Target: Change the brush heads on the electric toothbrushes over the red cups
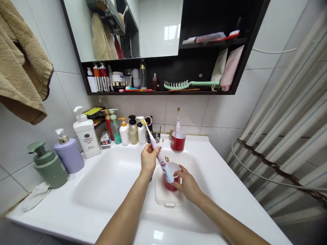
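My left hand [149,160] is closed around an electric toothbrush [161,159] with a patterned pink, white and light-blue handle. It is tilted, its yellow-bristled head up to the left and its base down to the right. Below it, a red cup [170,183] with a white inside stands on a white plastic lid or tray [163,200] in the sink. My right hand [188,185] grips this cup at its right side, fingers near the rim, close to the toothbrush's base. Part of the cup is hidden behind the handle.
On the sink's back ledge, another red cup [178,143] holds a pale pink electric toothbrush [178,124]. Several pump bottles [124,132] line the left side and back. Above hangs a mirrored cabinet with shelves [158,92]. White folded panels [278,129] stand at right.
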`<state>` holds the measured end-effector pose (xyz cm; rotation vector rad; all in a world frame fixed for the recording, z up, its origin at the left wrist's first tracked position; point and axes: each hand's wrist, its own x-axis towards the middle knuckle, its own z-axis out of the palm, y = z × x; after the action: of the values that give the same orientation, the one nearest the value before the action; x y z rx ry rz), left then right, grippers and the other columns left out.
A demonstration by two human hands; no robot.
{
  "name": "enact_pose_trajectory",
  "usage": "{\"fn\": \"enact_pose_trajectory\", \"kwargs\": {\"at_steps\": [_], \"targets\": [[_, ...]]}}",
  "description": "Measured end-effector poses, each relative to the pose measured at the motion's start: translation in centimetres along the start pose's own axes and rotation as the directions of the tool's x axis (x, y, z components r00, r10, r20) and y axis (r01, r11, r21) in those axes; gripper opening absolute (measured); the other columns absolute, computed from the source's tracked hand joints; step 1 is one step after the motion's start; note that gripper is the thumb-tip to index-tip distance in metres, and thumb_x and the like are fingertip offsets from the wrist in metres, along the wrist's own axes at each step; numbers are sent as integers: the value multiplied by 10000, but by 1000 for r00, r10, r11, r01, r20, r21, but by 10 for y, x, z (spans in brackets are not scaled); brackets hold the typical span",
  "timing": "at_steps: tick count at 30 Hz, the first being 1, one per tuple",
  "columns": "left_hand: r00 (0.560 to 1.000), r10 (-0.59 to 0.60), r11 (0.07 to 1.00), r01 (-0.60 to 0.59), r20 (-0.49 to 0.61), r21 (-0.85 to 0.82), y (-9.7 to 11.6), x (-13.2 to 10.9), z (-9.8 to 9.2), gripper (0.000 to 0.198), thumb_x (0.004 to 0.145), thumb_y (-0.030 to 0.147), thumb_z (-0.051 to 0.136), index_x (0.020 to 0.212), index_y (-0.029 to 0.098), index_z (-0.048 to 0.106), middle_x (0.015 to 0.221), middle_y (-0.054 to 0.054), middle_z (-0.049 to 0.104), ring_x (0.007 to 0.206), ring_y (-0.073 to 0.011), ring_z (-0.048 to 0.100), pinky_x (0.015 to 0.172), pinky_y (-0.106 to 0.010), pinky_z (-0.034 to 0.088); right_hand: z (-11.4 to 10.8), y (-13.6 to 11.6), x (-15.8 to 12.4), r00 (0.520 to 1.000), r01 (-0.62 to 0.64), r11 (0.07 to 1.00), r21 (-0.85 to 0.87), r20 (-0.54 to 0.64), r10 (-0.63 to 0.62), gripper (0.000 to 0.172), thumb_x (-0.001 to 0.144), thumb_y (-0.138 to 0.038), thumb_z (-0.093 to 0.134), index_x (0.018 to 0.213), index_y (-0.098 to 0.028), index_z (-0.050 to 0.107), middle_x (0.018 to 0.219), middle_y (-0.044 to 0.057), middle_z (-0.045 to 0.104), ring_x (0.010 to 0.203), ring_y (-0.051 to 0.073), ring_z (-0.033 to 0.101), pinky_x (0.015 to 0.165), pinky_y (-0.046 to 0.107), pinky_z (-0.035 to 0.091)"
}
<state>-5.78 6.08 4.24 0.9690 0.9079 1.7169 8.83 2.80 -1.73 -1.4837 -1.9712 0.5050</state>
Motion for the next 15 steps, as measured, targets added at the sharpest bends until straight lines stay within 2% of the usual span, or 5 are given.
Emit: {"fn": "enact_pose_trajectory", "kwargs": {"at_steps": [3, 5, 7, 9, 15], "targets": [[994, -98, 995, 99, 38, -11, -6, -8, 4, 245, 505, 253, 584, 687, 140, 466, 559, 44, 487, 485, -49, 435, 487, -175, 355, -14, -11, -3, 996, 1, 993, 115, -86, 9, 178, 645, -240, 423, 805, -200, 490, 1116, 79, 345, 1007, 221, 351, 735, 331, 342], [985, -152, 988, 154, 83, -28, -11, -15, 9, 257, 502, 267, 589, 682, 141, 456, 549, 43, 483, 474, -53, 439, 468, -180, 356, -22, -22, -8, 997, -5, 947, 320, -72, 29, 215, 689, -275, 374, 884, -210, 440, 1036, 72, 413, 891, 184, 439, 672, 299, 376], [971, -195, 979, 202, 136, -37, -14, -20, 13, 258, 509, 284, 586, 678, 141, 454, 544, 39, 482, 468, -59, 443, 450, -183, 356, -24, -32, -14, 996, -74, 845, 529, 85, 34, 273, 698, -309, 383, 954, -216, 369, 797, 30, 495, 633, 130, 495, 526, 250, 392], [962, -221, 971, 233, 160, -60, -16, -22, 14, 239, 535, 309, 564, 669, 139, 464, 538, 36, 481, 470, -59, 448, 452, -185, 363, -22, -39, -21, 974, -164, 738, 655, 226, 16, 243, 695, -337, 396, 897, -202, 378, 611, -28, 451, 440, 77, 422, 418, 207, 348], [935, -324, 913, 350, 145, -212, -17, -15, 9, 182, 584, 275, 533, 691, 135, 487, 606, -3, 544, 552, -83, 523, 597, -232, 408, -10, -38, -33, 895, -399, 485, 778, 446, 22, 250, 697, -414, 355, 663, -168, 388, 607, -27, 424, 401, 47, 376, 400, 196, 331]]}}
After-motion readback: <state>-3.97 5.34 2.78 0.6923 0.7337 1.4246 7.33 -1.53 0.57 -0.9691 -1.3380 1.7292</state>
